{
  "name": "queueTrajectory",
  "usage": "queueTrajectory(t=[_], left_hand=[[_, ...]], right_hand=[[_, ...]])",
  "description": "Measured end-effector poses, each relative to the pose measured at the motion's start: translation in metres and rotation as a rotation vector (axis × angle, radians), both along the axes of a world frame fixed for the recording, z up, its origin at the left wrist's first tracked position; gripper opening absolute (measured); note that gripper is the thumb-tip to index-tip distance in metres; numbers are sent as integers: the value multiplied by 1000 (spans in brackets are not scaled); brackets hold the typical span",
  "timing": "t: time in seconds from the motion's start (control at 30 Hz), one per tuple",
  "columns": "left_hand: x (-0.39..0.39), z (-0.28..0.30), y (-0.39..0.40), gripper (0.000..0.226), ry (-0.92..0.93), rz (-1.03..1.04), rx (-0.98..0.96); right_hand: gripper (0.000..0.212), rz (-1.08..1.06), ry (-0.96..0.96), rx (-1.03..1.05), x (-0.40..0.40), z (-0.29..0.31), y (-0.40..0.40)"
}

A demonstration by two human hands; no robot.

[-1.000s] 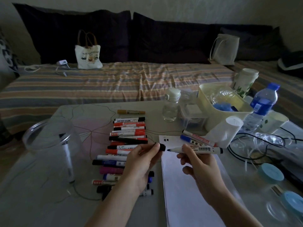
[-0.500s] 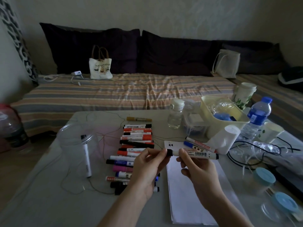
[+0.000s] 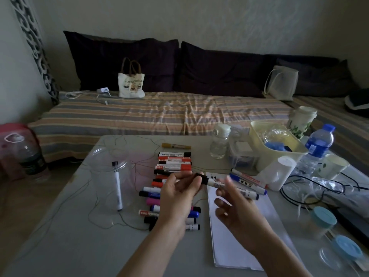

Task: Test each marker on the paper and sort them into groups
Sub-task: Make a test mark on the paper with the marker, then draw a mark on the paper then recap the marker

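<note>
Your left hand (image 3: 179, 194) has its grip pinched on the black-capped end of a marker (image 3: 214, 181), holding it up over the top edge of the paper (image 3: 235, 236), while your right hand (image 3: 237, 208) is blurry just below it with fingers loosely spread, grip released and holding nothing. The rest of the markers sit in a row (image 3: 171, 170) on the table (image 3: 79, 246) left of the paper. One more stands in the clear jar (image 3: 111, 176) further left.
</note>
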State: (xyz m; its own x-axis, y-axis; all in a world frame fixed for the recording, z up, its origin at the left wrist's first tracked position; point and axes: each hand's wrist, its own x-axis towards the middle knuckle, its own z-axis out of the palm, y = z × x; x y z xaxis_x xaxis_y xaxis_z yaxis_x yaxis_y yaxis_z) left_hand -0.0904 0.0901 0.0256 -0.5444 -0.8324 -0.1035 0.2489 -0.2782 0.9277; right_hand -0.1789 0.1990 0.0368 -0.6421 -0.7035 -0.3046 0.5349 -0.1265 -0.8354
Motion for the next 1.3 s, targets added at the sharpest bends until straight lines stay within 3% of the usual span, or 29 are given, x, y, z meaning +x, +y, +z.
queueTrajectory(t=[0.1,0.3,0.53,0.73,0.87,0.97,1.17,1.23,1.3], left_hand=[[13,7,-13,25,18,16,-69],[45,39,-25,25,212,122,-114],[92,56,-68,21,155,384,-214],[131,74,-129,22,105,637,-380],[141,77,-149,17,-73,746,-670],[131,61,-152,16,-276,691,-840],[115,30,-153,9,-596,468,-920],[113,30,-152,6,-628,444,-959],[108,36,-145,7,-535,441,-1068]], right_hand=[[35,-75,-69,-13,-4,6,8],[14,78,431,112,28,21,-10],[14,132,922,161,63,35,-70],[17,145,1048,215,65,23,-98],[12,148,1101,278,57,3,-95],[13,200,1093,356,48,-16,-90],[11,234,1290,550,31,-50,-73],[10,287,1323,600,27,-58,-67],[11,355,1358,650,24,-65,-63]])
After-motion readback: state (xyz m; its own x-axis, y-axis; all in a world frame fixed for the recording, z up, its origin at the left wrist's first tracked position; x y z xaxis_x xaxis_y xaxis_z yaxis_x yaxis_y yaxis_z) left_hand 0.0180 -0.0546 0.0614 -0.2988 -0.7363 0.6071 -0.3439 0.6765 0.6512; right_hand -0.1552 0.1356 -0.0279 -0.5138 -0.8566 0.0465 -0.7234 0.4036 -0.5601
